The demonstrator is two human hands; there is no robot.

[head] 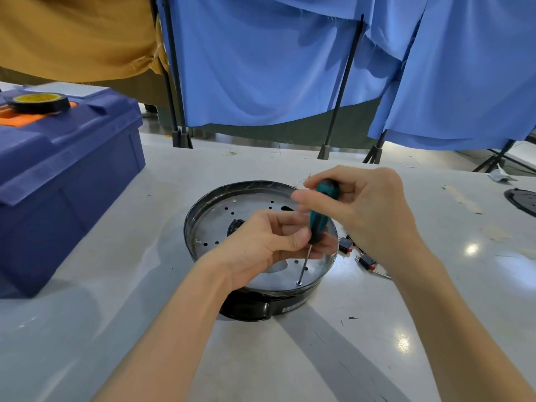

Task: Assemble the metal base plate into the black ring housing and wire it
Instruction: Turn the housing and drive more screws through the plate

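The round metal base plate [220, 219], dotted with small holes, lies inside the black ring housing [255, 307] at the table's middle. A screwdriver [320, 216] with a teal and black handle stands tilted over the plate. Its thin shaft reaches down to a screw [298, 283] near the plate's front edge. My right hand [359, 204] grips the top of the handle. My left hand [266, 242] pinches the lower end of the handle, thumb against it. The plate's centre is partly hidden behind my left hand.
A blue toolbox [66, 181] stands at the left with a roll of black tape [39, 103] on its lid. Small black and red switches [367, 261] with wires lie just right of the housing. A dark disc [522, 200] sits at the right edge. Blue curtains on stands hang behind.
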